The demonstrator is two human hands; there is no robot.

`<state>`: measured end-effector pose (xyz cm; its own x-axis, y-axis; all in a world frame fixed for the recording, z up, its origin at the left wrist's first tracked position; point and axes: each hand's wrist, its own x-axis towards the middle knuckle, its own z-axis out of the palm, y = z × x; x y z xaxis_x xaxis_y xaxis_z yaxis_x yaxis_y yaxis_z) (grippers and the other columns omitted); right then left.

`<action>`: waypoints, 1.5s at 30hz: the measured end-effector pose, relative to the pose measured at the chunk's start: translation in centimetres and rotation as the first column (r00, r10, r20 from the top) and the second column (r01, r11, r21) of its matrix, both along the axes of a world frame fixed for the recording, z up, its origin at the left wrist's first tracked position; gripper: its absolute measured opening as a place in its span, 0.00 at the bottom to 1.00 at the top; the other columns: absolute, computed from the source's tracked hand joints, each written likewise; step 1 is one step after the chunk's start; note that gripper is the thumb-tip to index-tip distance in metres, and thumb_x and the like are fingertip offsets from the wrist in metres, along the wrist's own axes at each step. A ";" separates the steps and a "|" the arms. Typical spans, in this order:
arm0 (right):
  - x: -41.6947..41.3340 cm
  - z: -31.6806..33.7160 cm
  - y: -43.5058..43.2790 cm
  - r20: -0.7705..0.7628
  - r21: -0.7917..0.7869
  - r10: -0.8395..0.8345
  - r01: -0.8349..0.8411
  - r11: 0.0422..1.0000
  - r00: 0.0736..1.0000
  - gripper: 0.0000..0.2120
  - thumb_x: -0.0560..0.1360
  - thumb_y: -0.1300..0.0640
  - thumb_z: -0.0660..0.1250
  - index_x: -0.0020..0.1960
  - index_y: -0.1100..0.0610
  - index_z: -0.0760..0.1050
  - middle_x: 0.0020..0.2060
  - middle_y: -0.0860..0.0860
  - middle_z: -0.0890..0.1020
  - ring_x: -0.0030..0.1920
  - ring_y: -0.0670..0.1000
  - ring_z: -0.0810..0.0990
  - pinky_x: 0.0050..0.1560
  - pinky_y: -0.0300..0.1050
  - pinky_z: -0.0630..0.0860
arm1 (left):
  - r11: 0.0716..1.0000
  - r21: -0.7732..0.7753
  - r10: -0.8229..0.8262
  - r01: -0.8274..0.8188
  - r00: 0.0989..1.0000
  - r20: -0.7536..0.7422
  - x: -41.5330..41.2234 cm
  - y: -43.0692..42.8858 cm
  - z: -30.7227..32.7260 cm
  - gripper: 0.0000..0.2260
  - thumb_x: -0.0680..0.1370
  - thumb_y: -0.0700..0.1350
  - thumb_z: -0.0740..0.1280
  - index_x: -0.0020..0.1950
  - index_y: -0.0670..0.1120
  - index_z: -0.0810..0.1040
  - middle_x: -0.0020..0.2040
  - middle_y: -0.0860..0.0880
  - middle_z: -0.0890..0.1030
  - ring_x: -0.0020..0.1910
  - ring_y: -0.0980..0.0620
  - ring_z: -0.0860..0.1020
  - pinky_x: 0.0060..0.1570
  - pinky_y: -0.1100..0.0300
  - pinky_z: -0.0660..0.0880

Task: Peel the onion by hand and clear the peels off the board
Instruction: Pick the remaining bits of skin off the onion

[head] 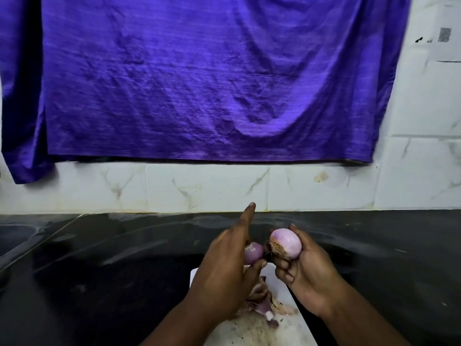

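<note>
Head view: right hand (305,273) fingers curled round peeled onion (285,243), centre frame, up off dark worktop (99,270). Left hand (228,273) pinches purple onion piece (253,253), index sticking straight out. Peels (264,305) piled on white board (287,328), bottom centre.

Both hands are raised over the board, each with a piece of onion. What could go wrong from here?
1. The right hand cups the smooth peeled onion in its fingertips, in the air; it could slip and roll across the dark counter.
2. The left hand pinches the purple piece with its index finger lifted, a loose hold that might drop it.
3. Loose peels lie heaped on the board; a careless sweep could scatter them onto the counter.
</note>
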<state>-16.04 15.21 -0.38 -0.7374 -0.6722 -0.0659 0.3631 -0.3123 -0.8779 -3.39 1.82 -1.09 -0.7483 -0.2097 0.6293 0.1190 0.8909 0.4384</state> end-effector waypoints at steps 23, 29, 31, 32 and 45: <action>1.3 -0.3 -1.0 -0.148 -0.060 0.146 -0.156 0.986 0.978 0.25 0.77 0.39 0.67 0.55 0.60 0.85 0.44 0.61 0.82 0.36 0.55 0.76 0.34 0.46 0.72 | 0.998 0.057 -0.025 0.038 0.974 -0.223 0.2 1.3 0.5 0.40 0.76 0.46 0.78 0.79 0.68 0.60 0.56 0.61 0.82 0.59 0.61 0.79 0.57 0.75 0.71; 2.0 0.2 -0.9 -0.126 -0.116 0.223 -0.237 0.964 0.967 0.31 0.80 0.36 0.59 0.60 0.61 0.84 0.49 0.59 0.88 0.42 0.53 0.84 0.35 0.42 0.78 | 0.998 0.024 -0.046 0.051 0.984 -0.175 0.0 1.6 0.1 0.46 0.71 0.56 0.78 0.81 0.67 0.55 0.61 0.68 0.72 0.65 0.63 0.70 0.60 0.77 0.64; 2.2 0.2 -1.0 -0.149 -0.101 0.210 -0.226 0.969 0.966 0.31 0.82 0.36 0.56 0.62 0.60 0.84 0.57 0.62 0.86 0.53 0.60 0.81 0.45 0.47 0.77 | 1.000 0.004 -0.027 0.028 0.981 -0.190 -0.1 1.5 0.1 0.45 0.72 0.55 0.78 0.82 0.66 0.55 0.59 0.67 0.71 0.63 0.63 0.69 0.61 0.77 0.63; 2.4 0.2 -1.0 -0.155 -0.107 0.201 -0.218 0.970 0.967 0.30 0.82 0.37 0.57 0.62 0.60 0.84 0.59 0.63 0.85 0.56 0.61 0.82 0.47 0.48 0.80 | 1.000 -0.001 -0.019 0.019 0.980 -0.201 -0.2 1.5 0.1 0.44 0.73 0.54 0.78 0.82 0.65 0.56 0.58 0.67 0.71 0.62 0.63 0.69 0.61 0.76 0.64; 2.6 0.2 -1.3 -0.226 -0.044 0.160 -0.174 0.984 0.961 0.35 0.80 0.33 0.51 0.62 0.57 0.84 0.56 0.62 0.86 0.54 0.62 0.87 0.47 0.57 0.84 | 0.996 0.037 -0.062 0.080 0.931 -0.361 0.2 1.3 0.6 0.26 0.79 0.44 0.71 0.76 0.59 0.72 0.56 0.62 0.79 0.57 0.57 0.78 0.56 0.65 0.75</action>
<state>-13.42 13.89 -0.15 -0.6055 -0.7847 0.1326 0.2142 -0.3211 -0.9225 -3.20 3.13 -0.47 -0.4887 -0.2030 0.8485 0.3388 0.8521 0.3990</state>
